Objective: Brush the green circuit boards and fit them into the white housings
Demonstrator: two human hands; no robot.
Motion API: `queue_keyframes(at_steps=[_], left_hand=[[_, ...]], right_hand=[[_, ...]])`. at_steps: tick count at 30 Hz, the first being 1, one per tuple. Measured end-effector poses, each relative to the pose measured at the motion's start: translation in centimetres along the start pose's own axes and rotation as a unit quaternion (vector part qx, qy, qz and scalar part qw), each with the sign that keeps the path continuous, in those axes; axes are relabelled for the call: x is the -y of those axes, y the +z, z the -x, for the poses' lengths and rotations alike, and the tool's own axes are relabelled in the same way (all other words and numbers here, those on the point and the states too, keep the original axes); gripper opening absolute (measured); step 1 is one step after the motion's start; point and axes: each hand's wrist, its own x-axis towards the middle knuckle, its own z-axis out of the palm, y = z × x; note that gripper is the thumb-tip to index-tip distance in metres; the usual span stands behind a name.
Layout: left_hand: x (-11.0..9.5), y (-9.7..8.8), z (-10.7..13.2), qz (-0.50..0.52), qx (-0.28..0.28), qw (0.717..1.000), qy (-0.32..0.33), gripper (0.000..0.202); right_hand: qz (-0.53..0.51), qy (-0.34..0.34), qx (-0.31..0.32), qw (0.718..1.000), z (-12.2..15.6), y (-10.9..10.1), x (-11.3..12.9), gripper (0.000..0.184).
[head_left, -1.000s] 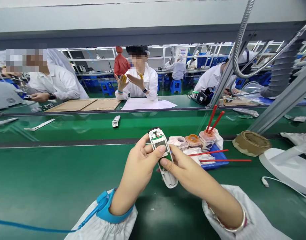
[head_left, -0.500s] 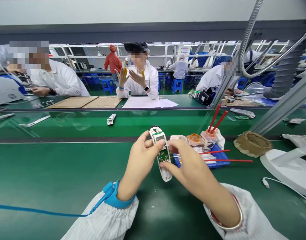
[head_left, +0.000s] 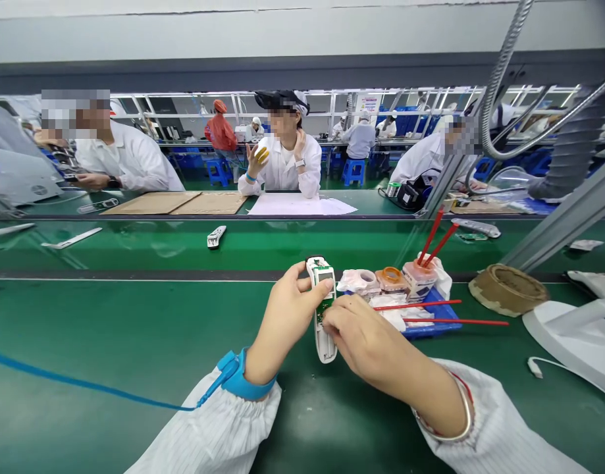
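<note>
My left hand [head_left: 293, 304] is closed around a slim white handheld device [head_left: 324, 342], its thumb lying across the upper part near a small grey screen. The casing is open on the side facing me, and a green circuit board shows inside. My right hand [head_left: 364, 332] has its fingers bunched together at the lower end of that board, touching the device's right side. Whatever those fingertips pinch, if anything, is hidden. A blue wrist strap [head_left: 253, 380] with a cord circles my left wrist.
Right of my hands, a blue tray [head_left: 438, 322] holds small jars, white wipes and red sticks. Beyond it stand a tape roll [head_left: 509, 289] and a white lamp base [head_left: 569, 332]. Another white device [head_left: 216, 237] lies on the green belt [head_left: 134, 247]. A co-worker [head_left: 285, 155] sits opposite.
My right hand has shifted from gripping the device's side to bunched fingers over the lower board. The device is turned more upright. The co-worker opposite has brought one hand to the neck.
</note>
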Motion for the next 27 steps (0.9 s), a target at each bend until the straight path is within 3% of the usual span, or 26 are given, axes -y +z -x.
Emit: queue_keyframes(at_steps=[4, 10, 15, 20, 22, 24, 26, 27], left_hand=[[0.7, 0.2, -0.3, -0.045, 0.014, 0.999, -0.005, 0.038], [1.8, 0.3, -1.0, -0.081, 0.013, 0.996, -0.016, 0.039], [2.5, 0.2, -1.6, -0.071, 0.003, 0.997, -0.036, 0.04], [3.5, 0.2, -2.4, 0.021, -0.014, 0.997, -0.069, 0.036], [3.6, 0.3, -2.5, 0.038, -0.005, 0.997, -0.07, 0.035], [3.2, 0.4, -2.4, 0.054, 0.008, 0.997, -0.062, 0.035], [2.5, 0.4, -2.0, 0.081, 0.024, 0.995, -0.05, 0.035], [2.0, 0.4, -1.8, 0.097, 0.03, 0.994, -0.043, 0.036]], right_hand=[[0.073, -0.072, 0.057, 0.993, -0.2, 0.1, -0.6, 0.023], [0.192, -0.173, 0.103, 0.961, -0.9, 0.4, -1.1, 0.019], [0.202, -0.197, 0.087, 0.955, -1.2, 1.6, -1.3, 0.018], [0.155, -0.183, 0.058, 0.969, -0.4, 2.7, -2.0, 0.021], [0.134, -0.163, 0.035, 0.977, 0.1, 2.4, -2.3, 0.02], [0.089, -0.083, -0.043, 0.992, 0.7, 1.8, -2.6, 0.017], [-0.036, 0.086, -0.156, 0.983, 1.0, 1.2, -2.7, 0.015], [-0.126, 0.181, -0.193, 0.956, 0.9, 1.1, -2.7, 0.018]])
